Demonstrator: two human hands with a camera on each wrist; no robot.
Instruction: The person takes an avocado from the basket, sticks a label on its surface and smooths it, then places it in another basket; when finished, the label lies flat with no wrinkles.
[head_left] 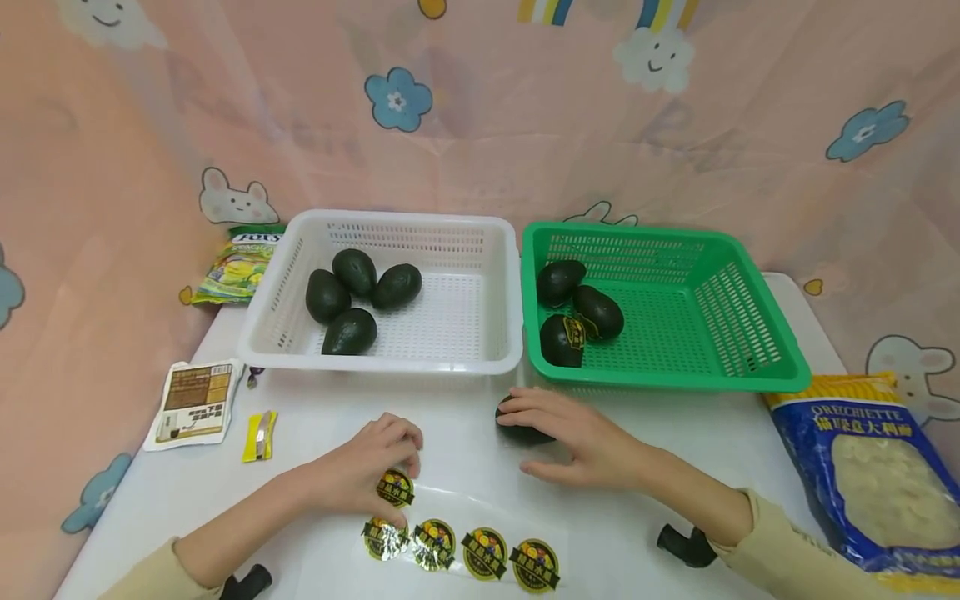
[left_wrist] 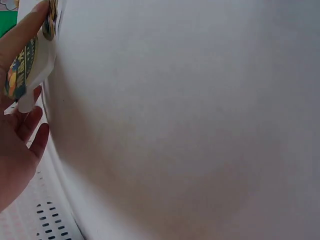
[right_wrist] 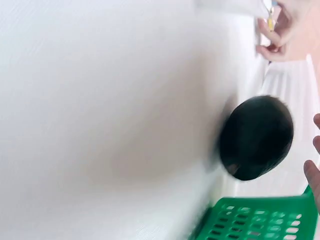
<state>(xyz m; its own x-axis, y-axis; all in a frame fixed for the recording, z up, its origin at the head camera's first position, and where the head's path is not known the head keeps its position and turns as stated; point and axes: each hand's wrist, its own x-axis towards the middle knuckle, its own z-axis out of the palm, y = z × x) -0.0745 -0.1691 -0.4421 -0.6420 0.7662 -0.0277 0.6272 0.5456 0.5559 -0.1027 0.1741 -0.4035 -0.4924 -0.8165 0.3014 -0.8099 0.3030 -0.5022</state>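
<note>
At the left end of a clear sheet [head_left: 468,504] of round black-and-gold stickers [head_left: 484,553] is my left hand [head_left: 367,467]. Its thumb lies on the sheet, and the fingers curl at the upper edge beside one sticker [head_left: 395,487]. In the left wrist view, the raised end of the sheet [left_wrist: 42,72] shows between thumb and fingers. My right hand [head_left: 577,437] reaches over a dark avocado [head_left: 517,425] on the table, its fingers spread and loosely bent. The right wrist view shows the avocado [right_wrist: 256,138] a little apart from the fingertips [right_wrist: 311,170].
Behind the hands stand a white basket [head_left: 420,364] with several avocados and a green basket [head_left: 675,379] with three, at least one stickered. Left lie a green snack bag [head_left: 240,267], a white packet [head_left: 198,404] and a yellow sachet [head_left: 259,437]. A pasta bag [head_left: 877,483] lies right.
</note>
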